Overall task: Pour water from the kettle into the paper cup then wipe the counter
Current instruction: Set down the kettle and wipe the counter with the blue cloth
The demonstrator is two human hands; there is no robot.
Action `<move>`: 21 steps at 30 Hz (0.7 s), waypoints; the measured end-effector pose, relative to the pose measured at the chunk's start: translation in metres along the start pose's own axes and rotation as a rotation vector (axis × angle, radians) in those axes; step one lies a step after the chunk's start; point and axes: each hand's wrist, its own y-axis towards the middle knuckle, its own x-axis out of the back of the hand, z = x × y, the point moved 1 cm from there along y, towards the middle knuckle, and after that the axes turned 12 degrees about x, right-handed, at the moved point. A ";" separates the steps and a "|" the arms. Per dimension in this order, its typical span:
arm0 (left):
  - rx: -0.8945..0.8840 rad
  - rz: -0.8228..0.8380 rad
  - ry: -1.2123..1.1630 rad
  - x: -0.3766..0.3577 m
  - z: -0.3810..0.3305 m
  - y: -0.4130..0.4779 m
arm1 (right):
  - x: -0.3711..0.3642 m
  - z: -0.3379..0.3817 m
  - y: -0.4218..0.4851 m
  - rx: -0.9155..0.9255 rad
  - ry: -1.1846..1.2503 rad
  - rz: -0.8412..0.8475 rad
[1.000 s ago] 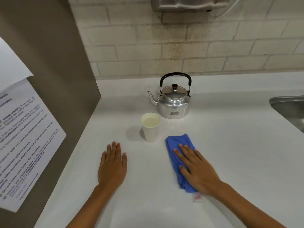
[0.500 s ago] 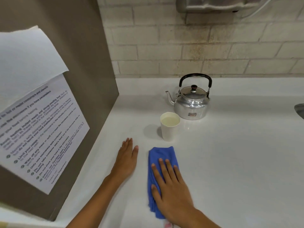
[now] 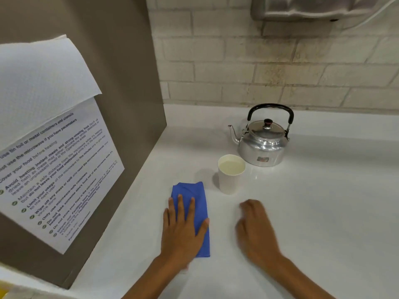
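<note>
Head view: my left hand (image 3: pixel 183 229) presses flat on the blue cloth (image 3: pixel 192 212), right hand (image 3: pixel 254 229) empty, blurred; wiping toward one o'clock could topple the full paper cup (image 3: pixel 230 175).

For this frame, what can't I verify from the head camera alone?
- Right hand: motion-blurred, so contact with the counter is unclear.
- Blue cloth: its near left part is covered by the left hand.
- Kettle: lid on, so what it holds is hidden.
- Wall fixture: cut off by the top edge.
- Notice: its top is covered by a paper sheet, and the left edge crops it.
</note>
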 end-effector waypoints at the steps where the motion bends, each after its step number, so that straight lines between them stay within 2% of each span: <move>1: -0.008 -0.014 0.045 -0.003 -0.002 0.001 | 0.009 -0.017 0.005 -0.048 -0.069 -0.009; 4: -0.048 -0.025 0.060 -0.007 0.001 0.021 | 0.027 -0.053 0.030 -0.127 -0.249 0.011; 9: 0.060 -0.063 0.105 0.006 -0.007 0.089 | 0.022 -0.081 0.048 -0.113 -0.356 0.109; 13: -0.069 -0.008 0.052 -0.006 -0.035 0.098 | 0.013 -0.091 0.043 -0.100 -0.394 0.150; 17: -0.211 -0.021 -0.004 -0.004 -0.006 0.099 | 0.010 -0.094 0.045 -0.098 -0.376 0.139; 21: -0.093 -0.025 -0.019 0.009 0.002 0.144 | 0.010 -0.091 0.043 -0.076 -0.386 0.133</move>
